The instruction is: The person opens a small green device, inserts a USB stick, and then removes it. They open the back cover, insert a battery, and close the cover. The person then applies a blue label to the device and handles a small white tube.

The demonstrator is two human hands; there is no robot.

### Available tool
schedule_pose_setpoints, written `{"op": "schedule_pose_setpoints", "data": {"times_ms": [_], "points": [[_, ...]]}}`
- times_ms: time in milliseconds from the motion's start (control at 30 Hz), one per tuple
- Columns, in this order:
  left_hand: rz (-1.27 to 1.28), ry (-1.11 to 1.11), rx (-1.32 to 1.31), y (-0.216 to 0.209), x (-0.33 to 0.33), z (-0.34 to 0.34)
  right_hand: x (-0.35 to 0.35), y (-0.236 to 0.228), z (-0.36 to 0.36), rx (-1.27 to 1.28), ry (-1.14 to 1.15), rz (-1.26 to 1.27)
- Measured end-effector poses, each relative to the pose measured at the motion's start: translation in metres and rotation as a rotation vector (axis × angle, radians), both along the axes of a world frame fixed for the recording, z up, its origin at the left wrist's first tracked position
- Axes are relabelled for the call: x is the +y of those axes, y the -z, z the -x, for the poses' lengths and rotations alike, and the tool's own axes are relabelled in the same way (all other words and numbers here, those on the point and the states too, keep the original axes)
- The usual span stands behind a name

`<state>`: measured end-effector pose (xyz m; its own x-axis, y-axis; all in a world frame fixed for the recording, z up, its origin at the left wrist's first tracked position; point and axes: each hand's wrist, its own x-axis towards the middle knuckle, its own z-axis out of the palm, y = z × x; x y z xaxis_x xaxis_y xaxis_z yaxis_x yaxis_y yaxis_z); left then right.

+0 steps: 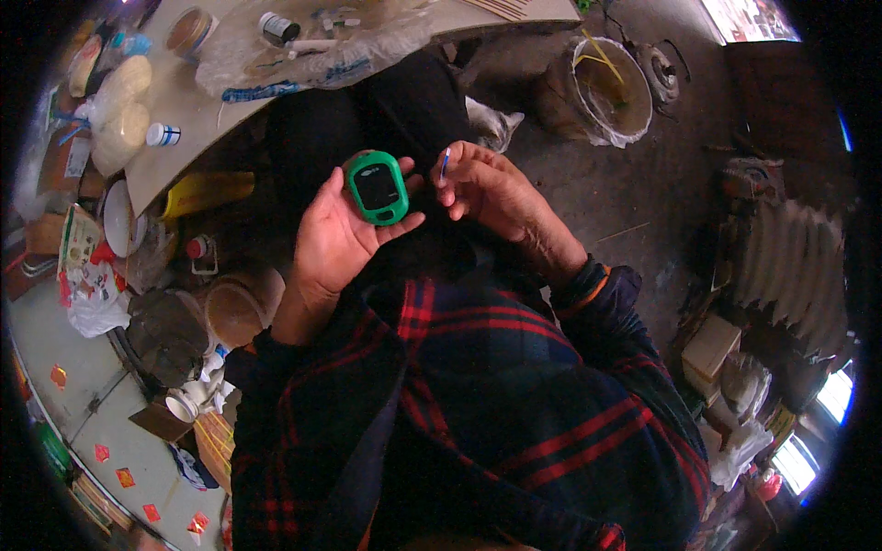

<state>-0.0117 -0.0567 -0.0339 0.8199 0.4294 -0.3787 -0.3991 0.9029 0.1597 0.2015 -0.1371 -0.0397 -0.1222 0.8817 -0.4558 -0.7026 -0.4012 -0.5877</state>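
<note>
A green, rounded blood glucose meter (377, 188) with a dark screen lies in my left hand (335, 234). That palm is turned up, with the fingers curled behind and beside the meter. Just to its right, my right hand (491, 188) pinches a thin white and blue test strip (446, 163) between thumb and fingers, so the strip points upward. A gap separates strip and meter. Both hands are above my lap. A small white vial with a blue label (163, 135) rests at the table's left edge.
Beyond my knees, the table (188, 101) holds a clear plastic bag (322, 46), a dark-labelled bottle (277, 29) and a jar (191, 33). A cat (493, 124) sits beside my leg, near a lined bucket (602, 92). Clutter surrounds a yellow object (209, 194) at left.
</note>
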Motion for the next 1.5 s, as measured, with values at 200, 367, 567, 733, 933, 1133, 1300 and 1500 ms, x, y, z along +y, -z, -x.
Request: {"op": "schedule_pose_setpoints", "data": {"times_ms": [200, 367, 567, 733, 933, 1133, 1300, 1500], "points": [[-0.142, 0.047, 0.091, 0.001, -0.006, -0.002, 0.01, -0.018, -0.001, -0.259, 0.005, -0.096], [-0.25, 0.079, 0.214, 0.003, -0.011, -0.004, 0.024, -0.024, 0.004, -0.45, -0.032, -0.206], [-0.266, 0.102, 0.201, 0.002, -0.013, -0.007, 0.029, -0.025, 0.012, -0.519, -0.05, -0.244], [-0.274, 0.112, 0.204, -0.001, -0.014, -0.008, 0.03, -0.024, 0.014, -0.578, -0.057, -0.246], [-0.267, 0.109, 0.202, -0.001, -0.014, -0.008, 0.029, -0.023, 0.013, -0.652, -0.066, -0.267], [-0.293, 0.109, 0.225, 0.001, -0.015, -0.008, 0.029, -0.023, 0.013, -0.759, -0.113, -0.292], [-0.27, 0.102, 0.217, 0.005, -0.016, -0.008, 0.029, -0.018, 0.01, -0.741, -0.174, -0.257], [-0.283, 0.083, 0.202, 0.008, -0.019, -0.008, 0.028, -0.009, 0.012, -0.707, -0.176, -0.238]]}}
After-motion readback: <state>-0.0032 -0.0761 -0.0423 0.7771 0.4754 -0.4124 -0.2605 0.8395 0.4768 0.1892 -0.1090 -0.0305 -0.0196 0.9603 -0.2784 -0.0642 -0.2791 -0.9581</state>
